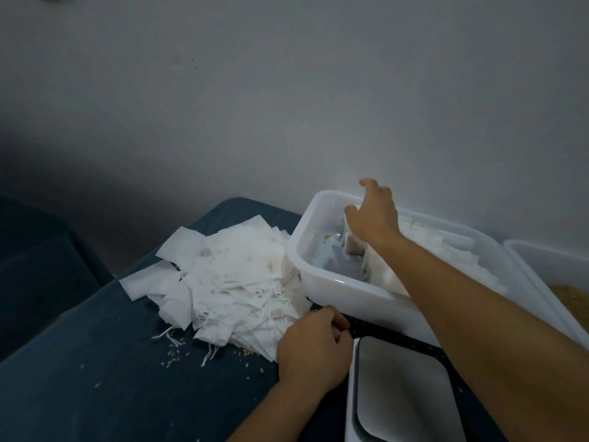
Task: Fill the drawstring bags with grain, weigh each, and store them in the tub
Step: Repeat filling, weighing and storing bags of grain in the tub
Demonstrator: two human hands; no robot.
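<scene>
My right hand point(371, 218) reaches into the tub point(322, 282), fingers loose over a filled bag point(353, 247); my left hand point(314, 349), curled, pinches the empty bags point(236, 275) beside it.

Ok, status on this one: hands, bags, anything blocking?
Right hand in the tub, setting a filled bag down. Left hand curled at the empty-bag pile. Nothing blocking.

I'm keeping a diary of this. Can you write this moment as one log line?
step: storing | right hand: on filled bag in tub | left hand: at empty bags pile | scale: bare
</scene>
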